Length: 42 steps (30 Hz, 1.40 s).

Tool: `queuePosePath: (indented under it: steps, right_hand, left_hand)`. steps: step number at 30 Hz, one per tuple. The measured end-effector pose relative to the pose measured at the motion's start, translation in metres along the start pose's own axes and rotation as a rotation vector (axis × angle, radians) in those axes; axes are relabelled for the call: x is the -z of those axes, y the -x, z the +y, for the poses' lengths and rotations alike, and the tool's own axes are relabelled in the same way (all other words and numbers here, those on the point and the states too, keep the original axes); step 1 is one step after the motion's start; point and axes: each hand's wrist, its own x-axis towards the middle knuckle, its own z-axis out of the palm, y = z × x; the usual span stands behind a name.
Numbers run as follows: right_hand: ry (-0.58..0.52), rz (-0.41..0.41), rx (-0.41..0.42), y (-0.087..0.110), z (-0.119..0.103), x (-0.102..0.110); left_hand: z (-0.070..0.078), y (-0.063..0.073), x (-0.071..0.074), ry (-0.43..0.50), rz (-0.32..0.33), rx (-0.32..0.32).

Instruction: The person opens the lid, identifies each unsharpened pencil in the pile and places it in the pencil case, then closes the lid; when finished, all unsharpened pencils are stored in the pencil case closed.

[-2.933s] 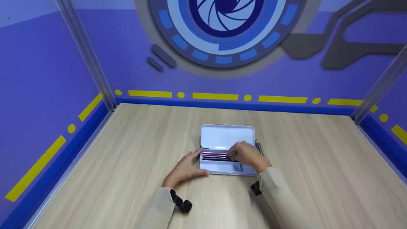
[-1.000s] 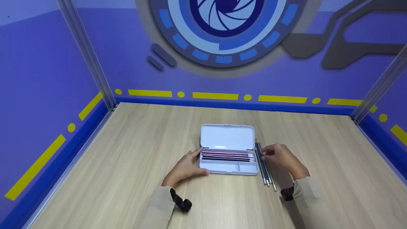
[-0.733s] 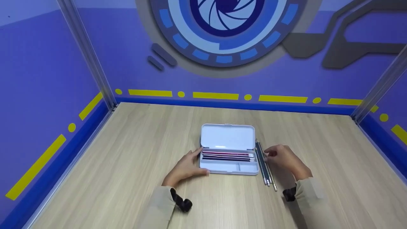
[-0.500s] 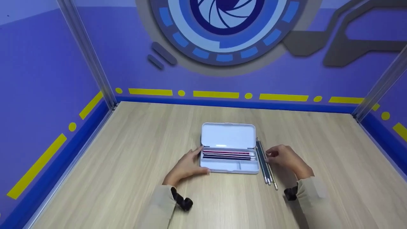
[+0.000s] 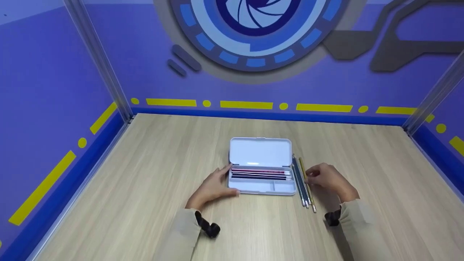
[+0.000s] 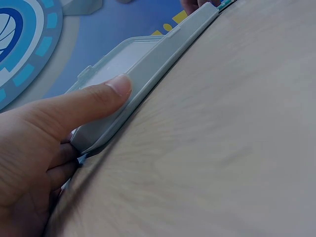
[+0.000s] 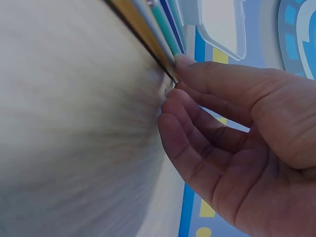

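A white pencil case lies with its lid raised on the table. Inside its rear compartment is a row of pink, purple and dark pencils, erasers to the right. My left hand holds the case's left end; in the left wrist view the thumb presses the front wall. Right of the case, dark green pencils lie lengthwise. Beside them my right hand pinches a yellow pencil between thumb and forefinger; the other fingers are curled, partly hiding its far end.
The wooden table is enclosed by blue panels at the back and sides, with metal posts at the corners. Black wrist straps sit on both sleeves.
My right hand has moved right, from the pencils inside the case to the loose ones beside it. The yellow pencil's far end now stands apart from the green ones. My left hand stays put.
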Motion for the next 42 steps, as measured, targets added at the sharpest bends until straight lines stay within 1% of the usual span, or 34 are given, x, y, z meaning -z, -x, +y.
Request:
queuePosePath:
  steps: [10, 20, 27, 34, 42]
  right_hand:
    - [-0.02, 0.021, -0.016, -0.004, 0.0, -0.001]
    - [-0.039, 0.04, -0.035, -0.007, -0.001, -0.002]
    - [-0.106, 0.047, -0.097, -0.009, 0.001, -0.006]
    - [-0.143, 0.036, -0.071, -0.008, 0.003, -0.005]
    - [-0.202, 0.016, -0.093, -0.009, 0.01, 0.0]
  left_hand:
    - [0.001, -0.001, 0.001, -0.004, 0.004, -0.021]
    - [0.002, 0.0, 0.001, 0.0, 0.001, -0.008]
    - [0.002, 0.001, 0.001, 0.011, -0.007, -0.004]
    - [0.002, 0.001, 0.001, 0.001, -0.005, -0.005]
    - [0.002, 0.001, 0.001, 0.011, -0.007, 0.004]
